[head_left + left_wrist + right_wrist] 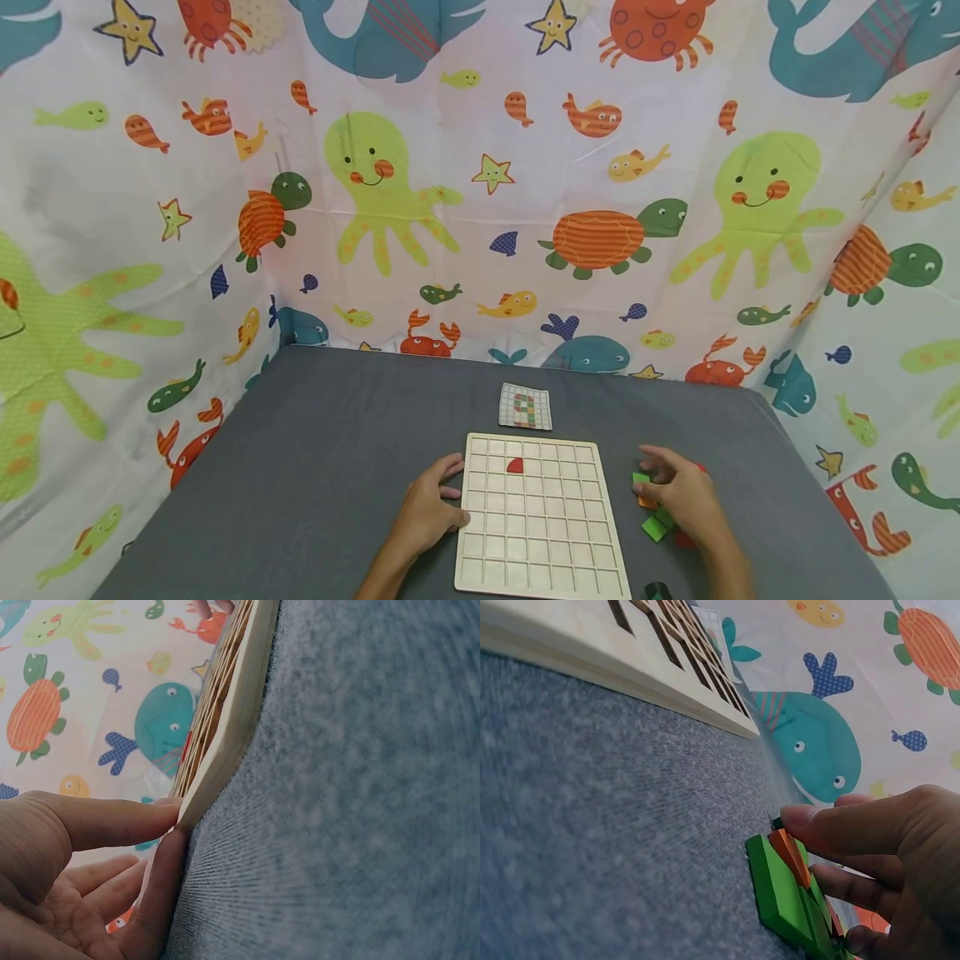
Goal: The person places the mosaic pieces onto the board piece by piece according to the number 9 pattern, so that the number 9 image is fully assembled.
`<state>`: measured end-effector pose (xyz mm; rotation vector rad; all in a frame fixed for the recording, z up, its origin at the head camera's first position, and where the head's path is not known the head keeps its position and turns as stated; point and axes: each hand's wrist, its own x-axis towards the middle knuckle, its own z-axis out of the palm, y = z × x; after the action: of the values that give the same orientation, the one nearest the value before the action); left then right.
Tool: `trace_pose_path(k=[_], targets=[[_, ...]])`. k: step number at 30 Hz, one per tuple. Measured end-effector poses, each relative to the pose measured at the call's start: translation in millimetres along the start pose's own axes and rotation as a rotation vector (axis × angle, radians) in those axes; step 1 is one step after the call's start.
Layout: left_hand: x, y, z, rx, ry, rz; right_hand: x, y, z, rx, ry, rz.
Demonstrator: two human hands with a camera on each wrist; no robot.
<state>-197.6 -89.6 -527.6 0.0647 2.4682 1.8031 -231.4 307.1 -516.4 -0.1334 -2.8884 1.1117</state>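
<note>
A pale wooden grid board (536, 517) lies on the dark grey cloth, one red rounded piece (515, 466) in its upper part. My left hand (429, 510) rests against the board's left edge; in the left wrist view its thumb (127, 819) and a finger touch the rim. On the right, my right hand (686, 496) is over a small pile of blocks. Its thumb (802, 819) touches the pile beside an orange block (791, 855). A green block (776, 885) lies nearest the right wrist camera. Red blocks (685, 540) are partly hidden under the hand.
A small card (525, 407) with a coloured grid pattern lies beyond the board. Near the front edge, right of the board, is a dark object (657, 591), partly cut off. A curtain (450, 317) printed with sea animals surrounds the table on three sides.
</note>
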Motion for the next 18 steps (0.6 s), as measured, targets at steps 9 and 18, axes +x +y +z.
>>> trace_pose_path(k=[9, 18], targets=[[0.5, 0.3, 0.0, -0.002, -0.003, 0.004, -0.2, -2.7, 2.5, 0.056, -0.017, -0.023], [-0.2, 1.0, -0.5, -0.008, -0.007, -0.001, 0.8, -3.4, 5.7, 0.061, -0.019, -0.024]])
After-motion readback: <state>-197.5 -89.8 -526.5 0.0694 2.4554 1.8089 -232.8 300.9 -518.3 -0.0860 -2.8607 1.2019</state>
